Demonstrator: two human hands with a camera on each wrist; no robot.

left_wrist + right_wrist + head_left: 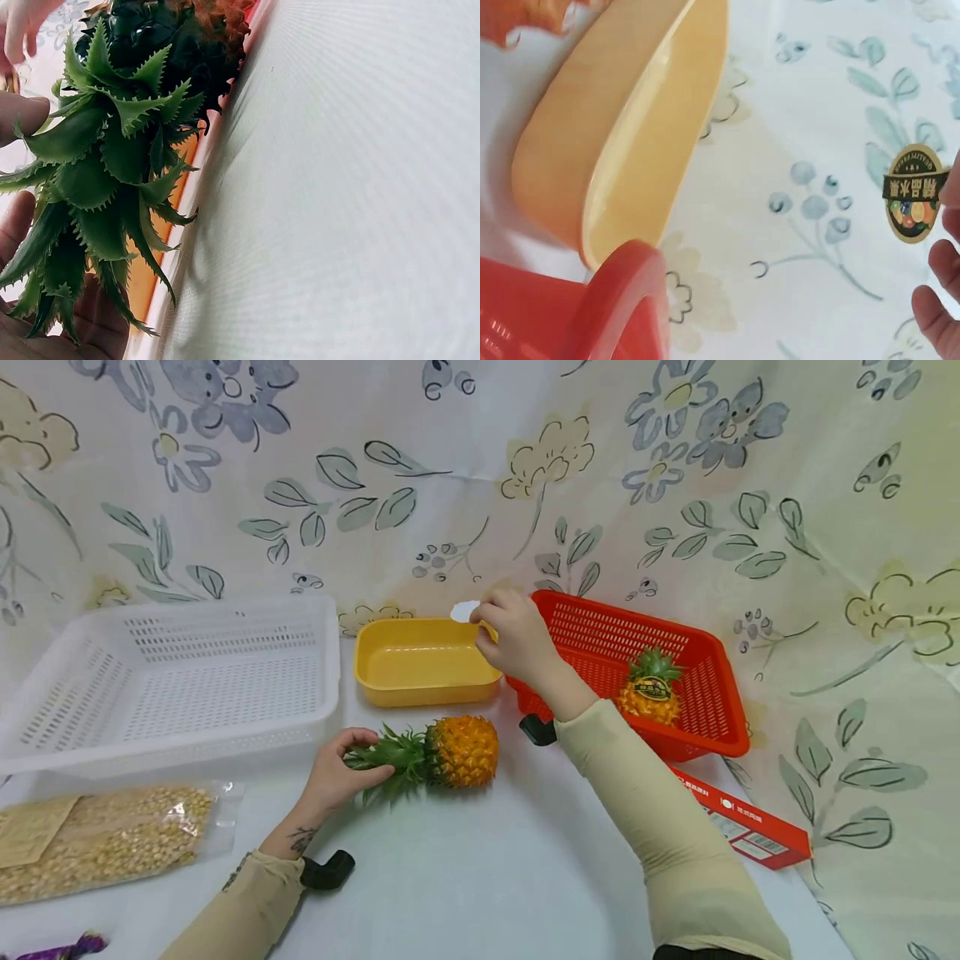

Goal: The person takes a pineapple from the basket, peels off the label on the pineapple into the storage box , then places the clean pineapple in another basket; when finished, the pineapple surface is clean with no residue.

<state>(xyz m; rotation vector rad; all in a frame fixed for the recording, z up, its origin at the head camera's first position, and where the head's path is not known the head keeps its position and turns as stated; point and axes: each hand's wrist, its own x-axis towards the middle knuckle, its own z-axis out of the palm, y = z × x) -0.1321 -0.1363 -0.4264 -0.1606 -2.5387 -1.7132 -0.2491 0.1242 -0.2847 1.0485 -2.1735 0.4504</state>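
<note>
A pineapple point(465, 752) lies on its side on the white table, its spiky green crown point(94, 172) pointing left. My left hand point(337, 781) grips the crown, thumb and fingers round the leaves. Raised above the yellow tray point(427, 695), my right hand point(517, 631) pinches a small sticker point(913, 193) by its edge. In the right wrist view the sticker's face shows black and gold with a fruit picture; the head view shows its white back. A second pineapple point(651, 689), bearing a similar black and gold sticker, rests in the red basket point(723, 693).
A white basket point(333, 668) stands at the back left. In front of it lies a clear bag of pale beans or grains point(142, 827). A red box point(776, 852) sits beside the red basket. Something purple and shiny point(67, 950) is at the lower left. Flowered cloth hangs behind.
</note>
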